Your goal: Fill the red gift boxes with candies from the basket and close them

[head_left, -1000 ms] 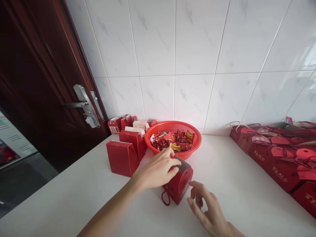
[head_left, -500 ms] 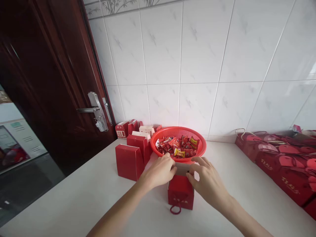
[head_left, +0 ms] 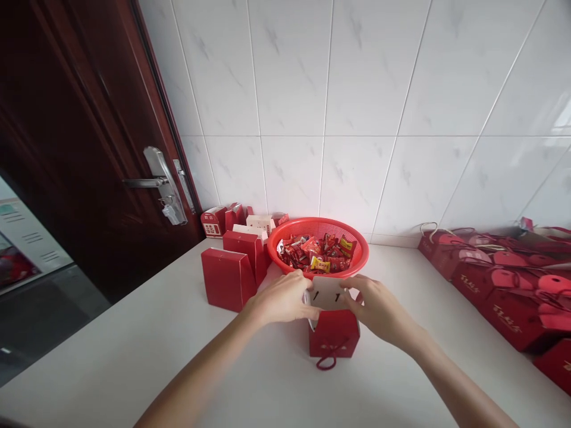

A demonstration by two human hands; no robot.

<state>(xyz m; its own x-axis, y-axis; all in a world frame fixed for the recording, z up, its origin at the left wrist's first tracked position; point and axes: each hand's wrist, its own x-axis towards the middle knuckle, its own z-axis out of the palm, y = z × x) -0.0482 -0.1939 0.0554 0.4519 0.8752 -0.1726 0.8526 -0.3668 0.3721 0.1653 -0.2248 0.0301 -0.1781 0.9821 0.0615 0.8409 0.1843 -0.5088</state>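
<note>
A small red gift box (head_left: 333,337) stands on the white table in front of me, its top open and the pale inside of its far flap showing. A dark red cord loop hangs from its near face. My left hand (head_left: 288,297) grips the box's left upper edge, with the thumb by the opening. On the other side, my right hand (head_left: 372,303) pinches the right edge of the far flap. Just beyond the box sits a red plastic basket (head_left: 363,252) holding several wrapped candies (head_left: 320,263). What lies inside the box is hidden.
Several red boxes (head_left: 225,279) stand to the left of the basket, with more against the wall. Rows of closed red gift boxes (head_left: 482,285) with cord handles line the right side. A tiled wall (head_left: 357,89) rises behind, and a dark wooden door (head_left: 89,119) is at the left.
The box's top has been spread wider, so more of the far flap's pale inside and two dark slots show. Both hands stay at its edges. My view has tipped slightly downward.
</note>
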